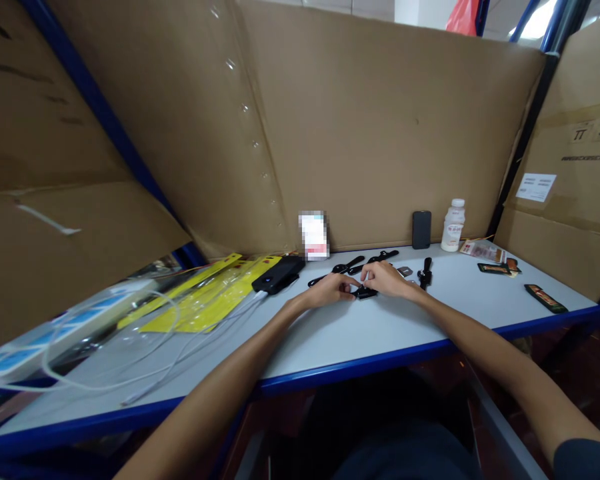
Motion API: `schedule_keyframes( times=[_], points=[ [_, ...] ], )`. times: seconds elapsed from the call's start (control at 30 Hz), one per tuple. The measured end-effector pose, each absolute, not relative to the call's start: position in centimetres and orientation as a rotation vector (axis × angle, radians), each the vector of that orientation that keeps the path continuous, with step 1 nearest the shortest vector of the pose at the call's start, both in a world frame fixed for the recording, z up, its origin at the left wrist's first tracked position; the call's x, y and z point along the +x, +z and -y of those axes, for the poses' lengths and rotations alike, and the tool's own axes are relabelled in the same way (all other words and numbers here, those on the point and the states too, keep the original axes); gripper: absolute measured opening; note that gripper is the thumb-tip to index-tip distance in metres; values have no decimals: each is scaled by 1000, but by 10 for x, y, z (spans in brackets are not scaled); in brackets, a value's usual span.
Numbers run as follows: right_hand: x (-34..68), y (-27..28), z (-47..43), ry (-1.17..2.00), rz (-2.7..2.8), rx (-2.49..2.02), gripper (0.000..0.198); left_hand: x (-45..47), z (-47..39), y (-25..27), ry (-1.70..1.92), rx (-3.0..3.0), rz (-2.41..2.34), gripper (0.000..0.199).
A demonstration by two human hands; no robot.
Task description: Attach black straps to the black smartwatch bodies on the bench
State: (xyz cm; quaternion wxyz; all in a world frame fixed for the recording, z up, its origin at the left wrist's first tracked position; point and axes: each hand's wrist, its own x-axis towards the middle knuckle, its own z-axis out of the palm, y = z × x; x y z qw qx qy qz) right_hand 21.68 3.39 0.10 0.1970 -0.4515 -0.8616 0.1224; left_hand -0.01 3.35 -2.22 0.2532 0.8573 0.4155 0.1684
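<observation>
At table (325, 347): two hands (330, 291) (384, 278), one black item (367, 293).

On the desk (325, 343), a small part (367, 293) is set between the left hand (330, 291) and the right hand (387, 279). Behind them tools (349, 265) are laid, and one more tool (425, 274) is placed to the right. On the left, packs (205, 307) are put between a power strip (65, 327) and a plugged-in box (279, 275). At the back, before the cardboard wall (380, 133), a bottle (453, 230) is stood.
</observation>
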Motion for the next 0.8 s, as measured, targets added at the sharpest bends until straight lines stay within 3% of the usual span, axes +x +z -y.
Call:
schedule_keyframes(
  times=[0.3,0.8],
  points=[
    [225,1,-35,166,2469,-1294,12,-1,-35,-24,468,2341,-1117,45],
    [218,4,-27,203,2619,-1104,17,0,-4,-35,667,2399,-1221,35]
  ],
)
